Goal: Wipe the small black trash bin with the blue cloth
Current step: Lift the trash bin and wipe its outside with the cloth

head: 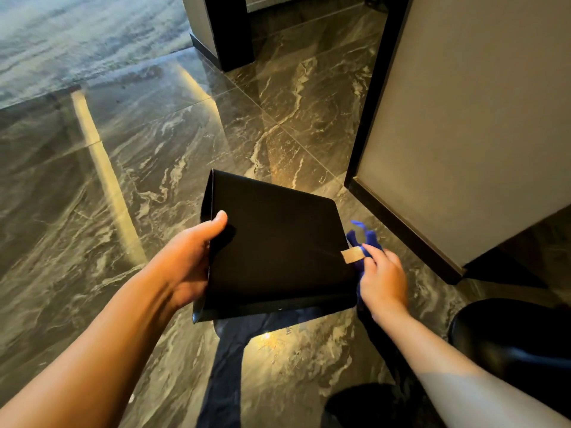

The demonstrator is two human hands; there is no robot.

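Reaching in from the bottom corners, two bare forearms, with dark trousers (228, 359) and a black shoe (364, 403) showing between them above the floor (129, 168). Bulging in at the lower right edge, a rounded black object (509, 335), too dark to identify.

Gripping the bin (275, 242) at its left side: left hand (188, 257), thumb lying on the top face, fingers wrapped underneath and hidden. Being held up off the floor, tipped so one broad flat black side is facing the camera, open mouth apparently turned toward the left, though hard to tell for sure. Showing a small tan tab (352, 254) at the right edge of that face.

Pressing against the bin's right edge just beside the tab: right hand (383, 279), fingers (372, 257) curled and bunching the cloth (361, 239). Poking out in blue folds above and below the hand, touching the bin's right side.

Gleaming beneath and beyond everything: dark marble-patterned floor tiles, streaked with pale veins and carrying a long bright reflection on the left. Rising at the right, near the cloth: a pale wall panel (469, 118) with black trim along its base and corner. Standing farther back, at top centre: a black post (228, 32) against another pale surface. Lying at the far upper left: grey carpet (77, 35) meeting the tiles.
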